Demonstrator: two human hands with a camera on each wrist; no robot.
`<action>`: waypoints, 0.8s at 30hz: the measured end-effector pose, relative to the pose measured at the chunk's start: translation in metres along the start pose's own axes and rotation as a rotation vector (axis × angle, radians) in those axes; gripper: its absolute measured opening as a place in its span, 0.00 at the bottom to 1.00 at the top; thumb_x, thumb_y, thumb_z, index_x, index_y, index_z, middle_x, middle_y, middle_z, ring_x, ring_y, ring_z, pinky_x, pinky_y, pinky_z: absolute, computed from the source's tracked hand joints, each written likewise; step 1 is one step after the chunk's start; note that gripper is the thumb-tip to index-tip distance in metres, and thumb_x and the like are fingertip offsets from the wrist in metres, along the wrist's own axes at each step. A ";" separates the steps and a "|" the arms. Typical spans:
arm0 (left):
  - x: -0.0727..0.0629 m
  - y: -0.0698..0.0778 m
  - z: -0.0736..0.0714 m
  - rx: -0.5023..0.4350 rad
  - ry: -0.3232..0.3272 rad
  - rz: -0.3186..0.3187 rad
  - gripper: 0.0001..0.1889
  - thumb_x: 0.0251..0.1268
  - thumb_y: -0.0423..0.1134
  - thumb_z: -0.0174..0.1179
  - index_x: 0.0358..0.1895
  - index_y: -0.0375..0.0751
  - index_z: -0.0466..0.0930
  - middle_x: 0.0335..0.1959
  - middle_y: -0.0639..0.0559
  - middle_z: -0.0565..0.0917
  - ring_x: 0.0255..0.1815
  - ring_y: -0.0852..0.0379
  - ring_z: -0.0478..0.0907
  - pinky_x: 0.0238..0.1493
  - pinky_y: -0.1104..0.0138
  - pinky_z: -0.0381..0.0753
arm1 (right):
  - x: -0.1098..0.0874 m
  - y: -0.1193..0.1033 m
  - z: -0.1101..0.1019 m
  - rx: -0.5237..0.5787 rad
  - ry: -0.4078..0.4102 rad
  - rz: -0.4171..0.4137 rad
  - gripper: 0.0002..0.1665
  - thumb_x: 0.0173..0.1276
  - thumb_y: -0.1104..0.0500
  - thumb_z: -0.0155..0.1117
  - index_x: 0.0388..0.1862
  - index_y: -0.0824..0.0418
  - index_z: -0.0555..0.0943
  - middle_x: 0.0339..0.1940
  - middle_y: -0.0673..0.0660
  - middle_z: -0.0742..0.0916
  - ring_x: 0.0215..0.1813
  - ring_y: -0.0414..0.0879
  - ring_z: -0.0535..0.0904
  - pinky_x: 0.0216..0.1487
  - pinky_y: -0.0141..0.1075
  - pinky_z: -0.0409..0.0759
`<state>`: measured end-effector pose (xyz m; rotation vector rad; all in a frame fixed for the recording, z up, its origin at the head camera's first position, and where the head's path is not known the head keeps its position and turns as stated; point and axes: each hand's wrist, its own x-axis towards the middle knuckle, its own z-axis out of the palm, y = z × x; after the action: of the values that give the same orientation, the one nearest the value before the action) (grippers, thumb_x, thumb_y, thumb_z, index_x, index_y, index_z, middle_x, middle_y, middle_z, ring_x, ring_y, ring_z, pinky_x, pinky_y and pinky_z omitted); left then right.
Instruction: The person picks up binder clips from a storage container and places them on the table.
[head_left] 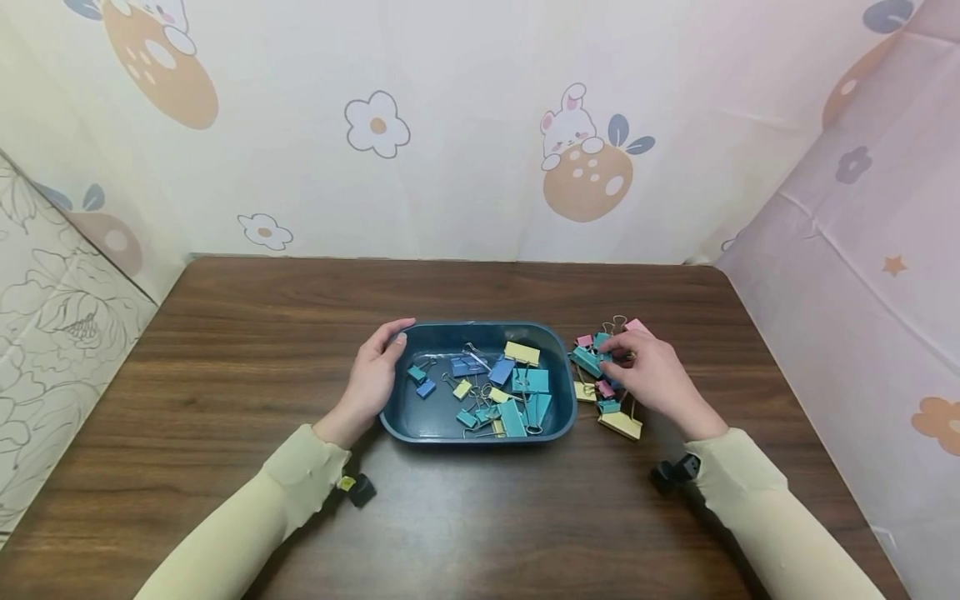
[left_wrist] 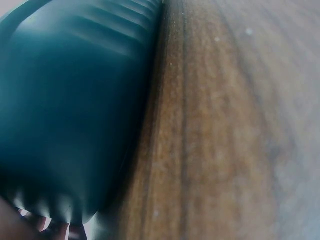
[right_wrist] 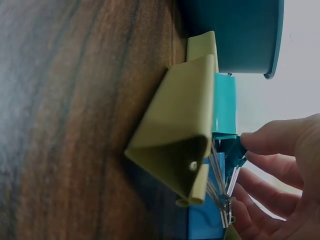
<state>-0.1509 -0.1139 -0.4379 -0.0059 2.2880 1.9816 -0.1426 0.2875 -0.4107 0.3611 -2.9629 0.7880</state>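
Gripping the left side of a dark blue tray [head_left: 411, 419] at the centre of the head view, the left hand [head_left: 369, 379] has its thumb over the rim, while yellow, blue and teal binder clips [head_left: 531, 381] lie mostly in the tray's right half. Right of centre, the right hand [head_left: 656, 375] pinches a dark teal clip [right_wrist: 235, 149] in a mixed heap [head_left: 586, 362] beside the tray on the wooden table [head_left: 465, 525], a large yellow clip [head_left: 620, 425] at the heap's lower edge.
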 end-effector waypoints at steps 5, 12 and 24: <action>0.000 0.000 0.000 -0.001 -0.002 0.002 0.19 0.82 0.42 0.42 0.69 0.46 0.71 0.71 0.51 0.69 0.74 0.50 0.59 0.74 0.48 0.51 | -0.001 -0.009 -0.003 0.010 0.021 -0.005 0.12 0.65 0.60 0.70 0.46 0.63 0.85 0.40 0.59 0.84 0.40 0.53 0.79 0.38 0.45 0.79; 0.000 0.001 0.001 0.002 -0.005 0.001 0.20 0.82 0.42 0.42 0.69 0.45 0.71 0.71 0.51 0.69 0.73 0.50 0.60 0.74 0.48 0.52 | -0.003 -0.033 -0.005 0.174 -0.001 -0.015 0.13 0.65 0.64 0.70 0.48 0.62 0.85 0.40 0.56 0.82 0.31 0.51 0.81 0.28 0.37 0.81; -0.002 0.001 -0.001 0.026 -0.002 0.001 0.20 0.82 0.43 0.42 0.70 0.47 0.71 0.72 0.52 0.68 0.74 0.50 0.59 0.74 0.47 0.52 | 0.009 -0.100 0.011 0.195 -0.084 -0.175 0.10 0.65 0.61 0.71 0.46 0.58 0.86 0.40 0.49 0.86 0.39 0.43 0.79 0.39 0.40 0.80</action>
<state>-0.1493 -0.1145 -0.4365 -0.0002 2.3132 1.9513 -0.1275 0.1963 -0.3709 0.6703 -2.8833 1.0657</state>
